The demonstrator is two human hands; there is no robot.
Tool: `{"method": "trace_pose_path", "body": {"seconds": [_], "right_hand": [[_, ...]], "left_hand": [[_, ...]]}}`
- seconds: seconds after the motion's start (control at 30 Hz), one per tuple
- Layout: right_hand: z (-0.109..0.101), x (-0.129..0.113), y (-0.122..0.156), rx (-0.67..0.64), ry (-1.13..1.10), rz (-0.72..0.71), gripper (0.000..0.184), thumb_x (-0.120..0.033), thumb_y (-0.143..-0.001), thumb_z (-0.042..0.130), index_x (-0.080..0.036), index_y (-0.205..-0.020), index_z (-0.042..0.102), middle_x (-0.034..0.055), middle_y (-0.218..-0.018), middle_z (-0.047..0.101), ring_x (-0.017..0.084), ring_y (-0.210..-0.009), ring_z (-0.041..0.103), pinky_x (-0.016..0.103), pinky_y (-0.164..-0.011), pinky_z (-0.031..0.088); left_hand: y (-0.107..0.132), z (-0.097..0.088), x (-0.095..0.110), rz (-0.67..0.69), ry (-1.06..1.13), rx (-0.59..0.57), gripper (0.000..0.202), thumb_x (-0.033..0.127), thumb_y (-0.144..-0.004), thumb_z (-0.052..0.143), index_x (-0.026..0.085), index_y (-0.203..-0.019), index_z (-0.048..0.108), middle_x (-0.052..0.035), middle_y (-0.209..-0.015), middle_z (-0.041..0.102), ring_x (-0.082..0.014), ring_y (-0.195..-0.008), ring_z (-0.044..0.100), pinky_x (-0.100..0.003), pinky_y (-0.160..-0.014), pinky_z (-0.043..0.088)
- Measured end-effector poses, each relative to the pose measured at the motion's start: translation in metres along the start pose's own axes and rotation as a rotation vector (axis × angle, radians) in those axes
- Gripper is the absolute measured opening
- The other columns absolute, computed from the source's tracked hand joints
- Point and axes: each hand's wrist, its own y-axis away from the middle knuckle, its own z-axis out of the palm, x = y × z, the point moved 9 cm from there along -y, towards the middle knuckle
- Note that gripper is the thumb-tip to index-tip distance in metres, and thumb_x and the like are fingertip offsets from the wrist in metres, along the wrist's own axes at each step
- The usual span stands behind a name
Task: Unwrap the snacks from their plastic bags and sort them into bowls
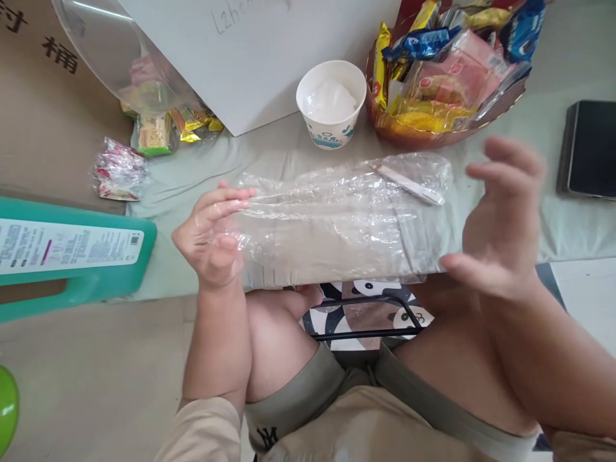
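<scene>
A clear, crinkled plastic bag [327,224] stretches across the table's front edge in the head view. My left hand [214,240] holds its left end, fingers curled, with film lying against the fingers and palm. My right hand [505,218] is raised beyond the bag's right end, slightly blurred, fingers and thumb apart with nothing between them. A slim white strip [409,184] lies at the bag's far right part; whether it is inside or underneath I cannot tell. Behind the bag stands a white paper cup [331,125] with something white and crumpled inside.
A reddish bowl [447,131] of wrapped snacks stands at the back right, near a dark flat device [591,151]. On the left are a teal jug [106,282], small wrapped packets [120,170] and a clear plastic container [125,58]. A white board [269,58] rises behind.
</scene>
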Motion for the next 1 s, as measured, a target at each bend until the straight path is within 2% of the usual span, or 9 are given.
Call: {"method": "trace_pose_path", "body": {"seconds": [0.1, 0.23, 0.3, 0.37, 0.43, 0.57, 0.73, 0.87, 1.0], "right_hand": [[0.019, -0.025, 0.005, -0.137, 0.171, -0.239, 0.064, -0.068, -0.083, 0.074, -0.039, -0.137, 0.057, 0.0087, -0.150, 0.060, 0.045, -0.155, 0.038, 0.071, -0.128, 0.019], [0.036, -0.020, 0.003, -0.154, 0.268, -0.254, 0.019, -0.043, -0.093, 0.073, -0.036, -0.110, 0.072, 0.0047, -0.145, 0.068, 0.040, -0.147, 0.052, 0.066, -0.121, 0.036], [0.033, -0.016, -0.001, -0.081, 0.218, -0.242, 0.003, -0.035, -0.093, 0.073, -0.034, -0.096, 0.074, 0.0038, -0.133, 0.075, 0.037, -0.139, 0.061, 0.062, -0.114, 0.045], [0.026, -0.010, -0.005, -0.024, 0.126, -0.168, 0.009, -0.034, -0.093, 0.071, -0.033, -0.085, 0.073, 0.0039, -0.121, 0.078, 0.035, -0.129, 0.068, 0.060, -0.108, 0.051], [0.020, -0.003, -0.008, 0.010, 0.019, -0.062, 0.014, -0.037, -0.094, 0.069, -0.032, -0.081, 0.072, 0.0046, -0.112, 0.079, 0.032, -0.119, 0.072, 0.058, -0.105, 0.054], [0.013, 0.004, -0.009, 0.064, -0.114, 0.083, 0.023, -0.043, -0.100, 0.063, -0.030, -0.083, 0.070, 0.0034, -0.087, 0.078, 0.024, -0.090, 0.076, 0.048, -0.091, 0.060], [0.014, 0.030, -0.015, 0.074, -0.270, 0.349, 0.031, -0.056, -0.095, 0.068, -0.026, -0.086, 0.067, -0.0060, -0.052, 0.058, 0.012, -0.043, 0.053, 0.027, -0.045, 0.044], [0.029, 0.046, -0.019, -0.118, -0.429, 0.429, 0.043, -0.055, -0.077, 0.085, -0.025, -0.104, 0.072, -0.0064, -0.060, 0.063, 0.011, -0.048, 0.056, 0.024, -0.045, 0.044], [0.036, 0.052, -0.016, -0.250, -0.317, 0.406, 0.025, -0.045, -0.077, 0.082, -0.023, -0.085, 0.072, -0.0027, -0.065, 0.069, 0.012, -0.055, 0.062, 0.025, -0.049, 0.045]], "left_hand": [[0.001, 0.002, -0.006, -0.124, 0.007, -0.021, 0.028, 0.057, -0.078, 0.085, 0.036, -0.096, 0.086, -0.0014, -0.103, 0.078, -0.0171, -0.078, 0.074, -0.032, -0.067, 0.063], [0.005, 0.009, -0.014, -0.283, -0.001, -0.048, 0.019, 0.054, -0.083, 0.083, 0.038, -0.094, 0.086, 0.0000, -0.110, 0.079, -0.0126, -0.068, 0.073, -0.022, -0.038, 0.041], [0.006, 0.007, -0.020, -0.358, -0.014, -0.003, 0.018, 0.053, -0.086, 0.081, 0.036, -0.088, 0.086, -0.0002, -0.108, 0.079, -0.0116, -0.066, 0.073, -0.022, -0.035, 0.030], [0.007, 0.004, -0.026, -0.399, -0.038, 0.051, 0.024, 0.053, -0.089, 0.077, 0.033, -0.080, 0.085, -0.0011, -0.104, 0.081, -0.0109, -0.063, 0.071, -0.023, -0.036, 0.024], [0.006, 0.004, -0.030, -0.375, -0.044, 0.069, 0.030, 0.051, -0.093, 0.072, 0.031, -0.074, 0.085, -0.0020, -0.097, 0.081, -0.0114, -0.065, 0.071, -0.023, -0.042, 0.034], [0.004, 0.011, -0.033, -0.293, 0.058, 0.060, 0.037, 0.051, -0.094, 0.072, 0.028, -0.067, 0.084, -0.0038, -0.081, 0.079, -0.0162, -0.084, 0.075, -0.030, -0.077, 0.059], [0.008, 0.018, -0.056, -0.590, 0.144, 0.000, 0.039, 0.063, -0.076, 0.084, 0.025, -0.071, 0.080, -0.0037, -0.086, 0.078, -0.0155, -0.067, 0.073, -0.023, -0.045, 0.048], [0.015, 0.023, -0.075, -0.833, 0.046, -0.114, 0.027, 0.046, -0.069, 0.089, 0.025, -0.081, 0.077, -0.0032, -0.105, 0.080, -0.0091, -0.052, 0.065, -0.020, -0.032, 0.023], [0.019, 0.018, -0.092, -0.900, -0.080, -0.086, 0.018, 0.038, -0.075, 0.080, 0.020, -0.075, 0.075, -0.0039, -0.094, 0.080, -0.0053, -0.045, 0.055, -0.020, -0.032, 0.019]]}}
